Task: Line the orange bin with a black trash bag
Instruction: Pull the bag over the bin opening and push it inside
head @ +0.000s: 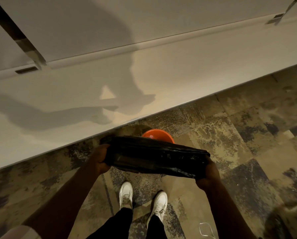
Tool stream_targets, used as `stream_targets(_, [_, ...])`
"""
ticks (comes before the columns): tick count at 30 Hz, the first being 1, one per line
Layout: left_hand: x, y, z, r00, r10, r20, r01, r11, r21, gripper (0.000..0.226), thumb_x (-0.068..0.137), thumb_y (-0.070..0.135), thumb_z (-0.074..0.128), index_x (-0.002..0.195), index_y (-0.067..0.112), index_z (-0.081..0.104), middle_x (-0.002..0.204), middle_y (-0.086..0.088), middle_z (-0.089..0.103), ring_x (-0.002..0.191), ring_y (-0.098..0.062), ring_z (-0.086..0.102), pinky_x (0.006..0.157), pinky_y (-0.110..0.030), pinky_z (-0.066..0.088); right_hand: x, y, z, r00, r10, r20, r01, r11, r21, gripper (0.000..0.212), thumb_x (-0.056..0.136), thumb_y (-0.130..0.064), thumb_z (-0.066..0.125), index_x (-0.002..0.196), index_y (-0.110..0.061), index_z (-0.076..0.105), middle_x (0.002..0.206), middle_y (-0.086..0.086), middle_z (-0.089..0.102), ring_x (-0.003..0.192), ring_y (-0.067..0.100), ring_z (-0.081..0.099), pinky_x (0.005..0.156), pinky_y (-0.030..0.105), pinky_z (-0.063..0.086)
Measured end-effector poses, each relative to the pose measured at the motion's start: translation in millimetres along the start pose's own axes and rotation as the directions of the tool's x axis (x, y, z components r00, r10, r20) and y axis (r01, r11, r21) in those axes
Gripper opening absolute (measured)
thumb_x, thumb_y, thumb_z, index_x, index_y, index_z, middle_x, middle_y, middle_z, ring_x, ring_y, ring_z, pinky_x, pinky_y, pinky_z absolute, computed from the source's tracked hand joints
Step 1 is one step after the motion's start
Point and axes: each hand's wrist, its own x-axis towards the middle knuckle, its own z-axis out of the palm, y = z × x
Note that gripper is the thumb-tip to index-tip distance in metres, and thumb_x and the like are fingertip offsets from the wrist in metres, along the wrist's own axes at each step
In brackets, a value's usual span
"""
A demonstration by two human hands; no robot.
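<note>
A black trash bag point(153, 155) is stretched flat and wide between both hands at about waist height. My left hand point(102, 158) grips its left end and my right hand point(208, 175) grips its right end. Beyond and below the bag stands the orange bin point(159, 134) on the floor next to the table edge. Only the far part of its rim and inside shows; the bag hides the rest.
A long white table point(75, 100) runs diagonally across the upper left, its edge just above the bin. Mottled brown and dark carpet tiles point(239, 135) cover the floor. My two white shoes point(142, 199) stand below the bag. A thin white cord point(207, 229) lies at bottom right.
</note>
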Motion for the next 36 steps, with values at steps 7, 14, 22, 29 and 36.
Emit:
stream_targets(7, [-13,-1,20,0.985,0.144,-0.094,-0.106,0.94,0.325,0.015,0.1,0.022,0.063,0.097,0.016,0.076,0.112,-0.023,0.075,0.102,-0.042,0.072,0.096,-0.056,0.059,13,10,0,0.987,-0.132,-0.096,0.125,0.989,-0.075,0.083,0.076,-0.064,0.083,0.139,-0.012,0.063,0.128,0.014,0.073,0.108,0.041,0.073,0.094,0.056,0.06])
stream_targets(14, [11,-10,27,0.992,0.118,-0.043,-0.082,0.867,0.492,0.05,0.076,0.062,0.058,0.093,0.02,0.08,0.109,-0.02,0.078,0.1,-0.039,0.074,0.101,-0.058,0.057,28,18,5,0.977,-0.152,-0.148,0.122,0.973,-0.195,0.076,0.083,-0.069,0.073,0.131,-0.011,0.062,0.117,0.011,0.069,0.104,0.039,0.069,0.09,0.054,0.06])
stream_targets(22, [45,-33,50,0.996,0.084,-0.028,-0.062,0.883,0.465,0.068,0.083,0.086,0.046,0.107,0.031,0.079,0.117,-0.005,0.077,0.107,-0.029,0.072,0.105,-0.049,0.055,58,30,7,0.979,-0.168,-0.113,0.121,0.933,-0.338,0.064,0.094,-0.074,0.054,0.109,-0.013,0.064,0.098,0.007,0.07,0.088,0.033,0.07,0.078,0.045,0.061])
stream_targets(29, [87,-57,86,0.998,0.05,-0.031,-0.032,0.902,0.431,0.048,0.109,0.05,0.043,0.074,0.023,0.062,0.076,-0.008,0.065,0.059,-0.011,0.067,0.066,-0.026,0.051,114,36,13,0.987,-0.159,-0.039,0.136,0.931,-0.338,0.048,0.101,-0.068,0.047,0.096,-0.025,0.067,0.101,0.003,0.072,0.097,0.03,0.07,0.094,0.047,0.056])
stream_targets(36, [209,-104,67,0.99,0.089,-0.112,-0.013,0.836,0.548,0.049,0.095,0.061,0.06,0.07,0.022,0.078,0.086,-0.016,0.075,0.091,-0.043,0.074,0.095,-0.057,0.056,214,61,11,0.991,-0.132,-0.027,0.099,0.846,-0.524,0.057,0.101,-0.072,0.037,0.086,-0.024,0.066,0.085,0.003,0.068,0.079,0.026,0.066,0.065,0.035,0.053])
